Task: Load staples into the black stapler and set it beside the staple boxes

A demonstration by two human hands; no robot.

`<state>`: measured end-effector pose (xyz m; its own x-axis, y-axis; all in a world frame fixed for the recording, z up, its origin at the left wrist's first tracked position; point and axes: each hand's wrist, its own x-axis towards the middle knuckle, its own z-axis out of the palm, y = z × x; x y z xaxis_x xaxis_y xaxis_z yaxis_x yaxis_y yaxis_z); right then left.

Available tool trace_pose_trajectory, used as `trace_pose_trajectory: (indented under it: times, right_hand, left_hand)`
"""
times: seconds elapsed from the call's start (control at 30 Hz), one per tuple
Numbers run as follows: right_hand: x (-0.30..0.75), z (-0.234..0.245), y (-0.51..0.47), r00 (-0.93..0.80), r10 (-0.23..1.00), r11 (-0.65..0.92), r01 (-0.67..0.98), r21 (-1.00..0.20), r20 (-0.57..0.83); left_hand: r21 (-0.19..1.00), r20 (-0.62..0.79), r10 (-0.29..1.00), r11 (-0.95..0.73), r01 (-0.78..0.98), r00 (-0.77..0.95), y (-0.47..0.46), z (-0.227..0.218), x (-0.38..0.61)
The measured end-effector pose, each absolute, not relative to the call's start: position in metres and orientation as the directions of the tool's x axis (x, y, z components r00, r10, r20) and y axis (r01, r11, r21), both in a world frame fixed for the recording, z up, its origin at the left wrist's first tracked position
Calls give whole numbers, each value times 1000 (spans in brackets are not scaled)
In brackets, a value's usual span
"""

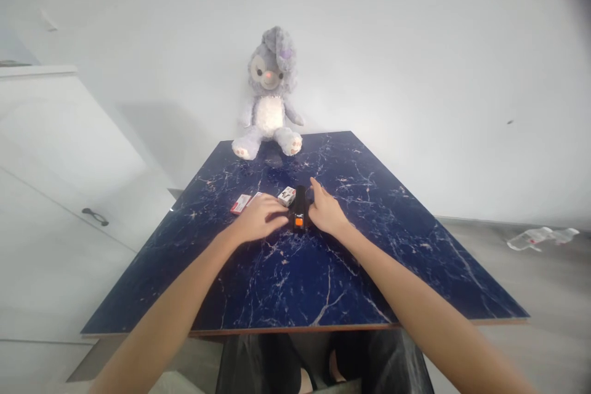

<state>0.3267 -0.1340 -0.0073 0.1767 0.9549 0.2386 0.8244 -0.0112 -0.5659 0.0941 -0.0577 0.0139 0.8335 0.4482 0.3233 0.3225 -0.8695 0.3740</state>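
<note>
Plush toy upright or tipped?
Upright: the plush toy sits at the far edge of the table, head above its body, feet facing the camera.

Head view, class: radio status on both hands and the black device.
Left hand and right hand flanking black device. Device on blue table. Small box close on its left.

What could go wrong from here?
Judging by this view:
1. The small white box sits close beside the black object with the orange patch; shifting that object left might knock the box.
2. The left grip partly covers the items near the red-and-white packet; a sideways sweep could drag or scatter them.
</note>
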Motion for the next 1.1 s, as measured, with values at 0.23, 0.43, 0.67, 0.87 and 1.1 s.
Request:
trace_pose_trajectory:
  times: [0.23,0.43,0.67,0.87,1.1]
  right_hand:
    - [345,-7,-131,143,975,-14,799,-601,168]
    - [333,-7,-136,-4,972,115,879,-463,233]
    - [334,-6,-139,-49,973,139,901,-411,224]
    - [334,-3,-139,-78,974,158,904,-398,212]
    - [336,-6,-139,-108,969,187,909,-372,221]
  left_hand:
    - [347,156,605,-773,530,781,-17,20,40]
    - [359,76,536,-802,478,841,-43,32,56]
    - [463,131,496,-796,389,859,-71,32,82]
    - [310,256,576,-810,498,777,-45,21,68]
    - [436,111,471,-814,384,875,-52,23,73]
